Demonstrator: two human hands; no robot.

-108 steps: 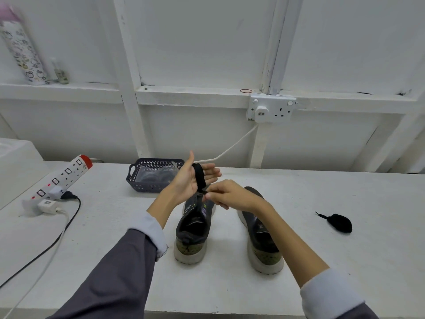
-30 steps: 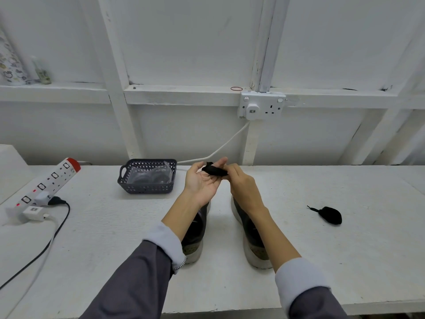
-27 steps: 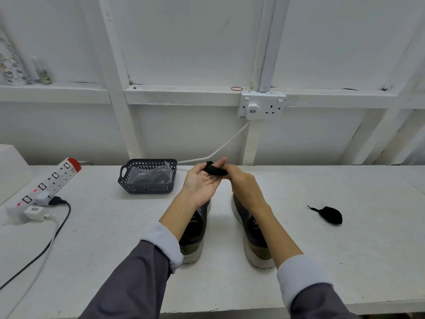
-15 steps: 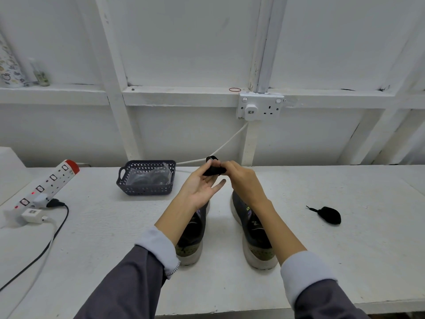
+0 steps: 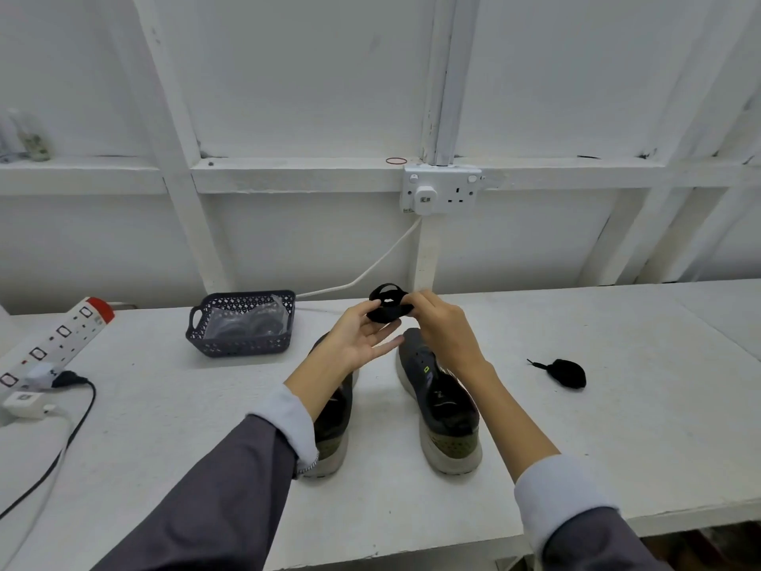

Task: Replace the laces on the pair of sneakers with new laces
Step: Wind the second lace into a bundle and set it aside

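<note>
The white surface (image 5: pixel 576 447) and the sneakers (image 5: pixel 449 410) standing on it, toes away from you, are as they were; both tongues look bare of laces. The dark basket (image 5: pixel 239 348) of clear packets behind them is untouched. What changed is in your hands. Your left hand (image 5: pixel 358 344), which had the black lace wound round its fingers a few seconds ago, is now free of it and only pinches one end of the bundle, its other fingers straight. Your right hand (image 5: pixel 444 327) grips the other end with curled fingers. A first lace bundle (image 5: pixel 566 373) lies well to the right. The coiled lace (image 5: pixel 387 309) hangs above the toes, one loop standing up: the old lace seems ready to set aside.
</note>
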